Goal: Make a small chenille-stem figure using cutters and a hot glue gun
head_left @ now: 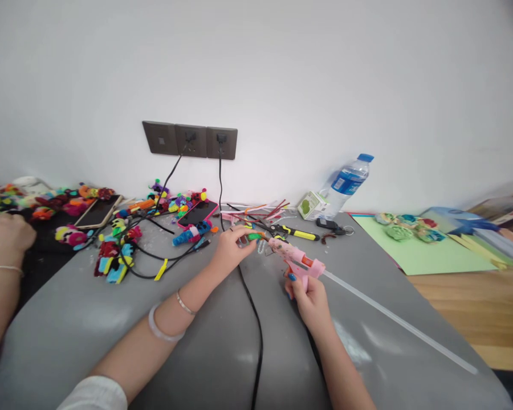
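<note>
My right hand is closed round the handle of a pink glue gun, its fingers wrapped at the trigger. A long translucent glue stick sticks out of the back of the gun, down to the right. My left hand pinches a small green fuzzy piece with some orange at its end; its exact shape is too small to tell. The gun's nozzle points left and sits close to this piece; whether they touch I cannot tell.
Pipe-cleaner figures, a pink-edged phone and black cables lie on the grey table. Yellow-black pliers, a small box, a water bottle and green paper are behind. Another person's hand is at left.
</note>
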Available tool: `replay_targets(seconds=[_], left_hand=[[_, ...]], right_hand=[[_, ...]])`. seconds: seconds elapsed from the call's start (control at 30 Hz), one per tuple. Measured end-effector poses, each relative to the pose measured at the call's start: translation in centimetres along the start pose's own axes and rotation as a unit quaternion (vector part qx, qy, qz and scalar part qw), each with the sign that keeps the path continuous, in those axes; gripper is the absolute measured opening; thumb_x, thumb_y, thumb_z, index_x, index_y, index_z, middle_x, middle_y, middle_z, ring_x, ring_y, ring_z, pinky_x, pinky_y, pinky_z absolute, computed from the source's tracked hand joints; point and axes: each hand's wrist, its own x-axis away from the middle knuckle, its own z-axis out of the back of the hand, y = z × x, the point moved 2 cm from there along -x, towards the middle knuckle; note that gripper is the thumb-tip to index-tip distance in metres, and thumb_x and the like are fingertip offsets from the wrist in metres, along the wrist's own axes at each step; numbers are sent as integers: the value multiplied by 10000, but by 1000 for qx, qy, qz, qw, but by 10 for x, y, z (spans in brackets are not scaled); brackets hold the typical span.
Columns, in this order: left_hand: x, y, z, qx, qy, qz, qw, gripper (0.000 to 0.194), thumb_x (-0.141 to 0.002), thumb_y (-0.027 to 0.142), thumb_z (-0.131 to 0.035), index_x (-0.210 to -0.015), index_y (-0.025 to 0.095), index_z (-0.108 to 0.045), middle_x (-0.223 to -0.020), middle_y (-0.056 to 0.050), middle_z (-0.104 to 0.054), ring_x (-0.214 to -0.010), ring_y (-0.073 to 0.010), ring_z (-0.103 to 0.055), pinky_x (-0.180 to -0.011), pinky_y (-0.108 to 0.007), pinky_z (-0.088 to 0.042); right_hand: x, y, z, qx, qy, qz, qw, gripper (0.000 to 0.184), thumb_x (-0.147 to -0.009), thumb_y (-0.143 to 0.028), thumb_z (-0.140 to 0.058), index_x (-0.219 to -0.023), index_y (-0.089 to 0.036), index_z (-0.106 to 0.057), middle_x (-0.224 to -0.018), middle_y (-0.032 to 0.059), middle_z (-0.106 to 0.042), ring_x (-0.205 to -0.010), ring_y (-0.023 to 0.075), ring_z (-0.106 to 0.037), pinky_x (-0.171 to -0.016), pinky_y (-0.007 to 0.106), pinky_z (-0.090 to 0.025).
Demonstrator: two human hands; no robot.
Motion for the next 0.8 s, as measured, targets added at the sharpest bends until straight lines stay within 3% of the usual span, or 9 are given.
replay_targets(seconds=[0.07,0.17,0.37,0.47,0.57,0.67,0.8], left_hand=[[0,0,0,1,0,3,1000,245,-761,91,-608,-956,168,-733,-846,-38,-714,-646,-107,-555,-571,-212,-417],[0,-1,1,-2,1,10,1000,246,-760,90,-606,-957,171,-729,-849,-37,-713,-657,-112,-555,-566,-212,-413],[1,-2,2,-14,8,9,1000,247,-762,88,-608,-956,185,-726,-794,-13,-683,-658,-107,-558,-575,-210,-413],[0,-4,2,-23,9,13,1000,238,-765,100,-612,-951,192,-726,-763,-2,-667,-652,-107,-559,-587,-212,-424],[-1,-6,2,-22,10,15,1000,215,-768,121,-619,-939,192,-728,-730,3,-651,-645,-110,-557,-588,-214,-428],[-1,-7,1,-17,9,18,1000,211,-767,122,-618,-934,187,-729,-731,3,-651,-639,-107,-549,-583,-212,-421],[0,-6,1,-20,5,20,1000,221,-764,110,-613,-936,183,-732,-726,2,-652,-641,-104,-547,-586,-209,-418]], right_hand=[[0,2,0,-6,-1,-7,1000,490,-878,-560,-462,-680,-151,-647,-456,-7,-489,-443,129,-449,-471,252,-360],[0,3,1,-10,-9,-15,1000,503,-869,-561,-480,-882,-113,-707,-459,-18,-499,-441,134,-460,-472,253,-373],[0,0,2,-33,-18,-23,999,536,-880,-590,-470,-887,-109,-705,-462,-21,-472,-441,126,-425,-474,261,-359],[1,1,3,-95,-9,-15,995,529,-892,-610,-460,-888,-127,-676,-471,-26,-459,-443,119,-395,-474,264,-331],[0,3,8,-195,50,-14,979,499,-884,-620,-480,-993,-154,-619,-477,-47,-444,-416,105,-341,-442,248,-265],[-1,3,19,-268,124,-28,955,337,-855,-528,-579,-912,-197,-567,-459,-82,-378,-404,94,-327,-440,237,-260],[2,8,52,-295,201,-92,930,255,-793,-412,-629,-923,-203,-565,-462,-90,-396,-385,86,-328,-425,237,-290]])
